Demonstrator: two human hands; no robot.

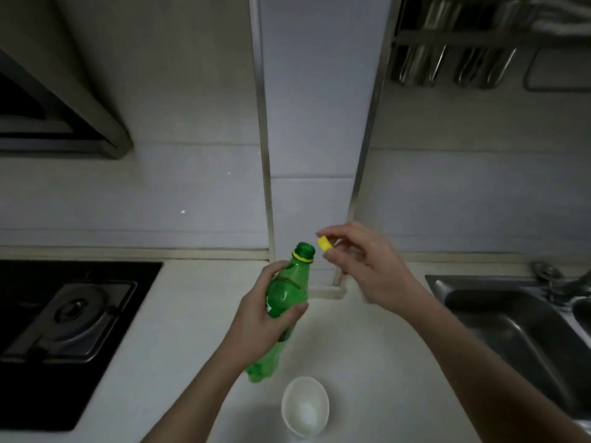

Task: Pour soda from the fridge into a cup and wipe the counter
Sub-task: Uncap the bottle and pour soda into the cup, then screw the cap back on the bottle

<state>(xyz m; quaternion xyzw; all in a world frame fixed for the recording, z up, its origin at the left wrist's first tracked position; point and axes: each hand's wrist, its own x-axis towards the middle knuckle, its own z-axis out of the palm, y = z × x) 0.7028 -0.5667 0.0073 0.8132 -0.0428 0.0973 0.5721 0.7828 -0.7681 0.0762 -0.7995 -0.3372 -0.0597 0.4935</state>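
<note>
Bottle [285,294]: green, uncapped, held above the bench [367,362], neck tilted up and away so no soda spills.
Left fingers [300,307]: wrapped round the bottle's middle; the left hand [260,318] carries its whole weight.
Right fingers [323,234]: pinched on the yellow cap [324,243], just beside the open mouth; the right hand [361,262] holds the cap clear of the neck, leaving the mouth free for pouring.
Cup [304,406]: white, upright on the bench, near the bottle's base; appears empty.
Surroundings: stove [73,314] at left, sink [518,330] at right, both well apart from the cup.
Step in hand: cap removed; pouring not yet begun.
Next move: likely tilt the mouth down over the cup.
</note>
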